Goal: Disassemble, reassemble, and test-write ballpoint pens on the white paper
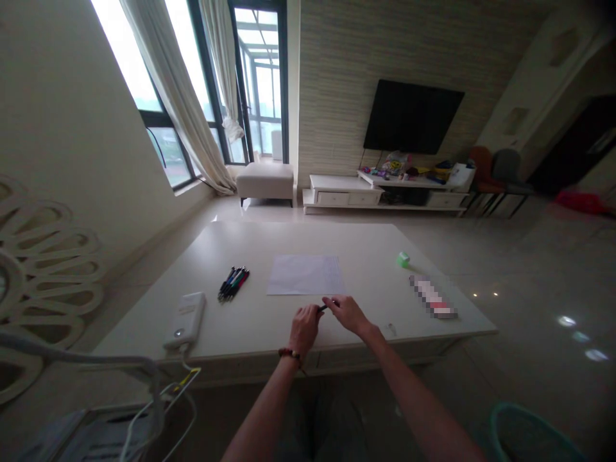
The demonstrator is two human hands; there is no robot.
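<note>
Just in front of a sheet of white paper [304, 274], both hands meet over the near part of the white table [366, 240]. Closed round one end of a dark pen [322, 308] is my left hand [303, 328], with a beaded bracelet on its wrist. My right hand [347, 313] pinches the other end; its fingers cover much of that part. A bunch of pens [233, 283] in several colours lies left of the paper.
A white power bank or adapter [187, 321] with a cable sits at the table's left edge. On the right are a small green-and-white container [403, 259] and a blurred-out pink item [433, 298]. A teal basket [534, 417] stands on the floor at lower right.
</note>
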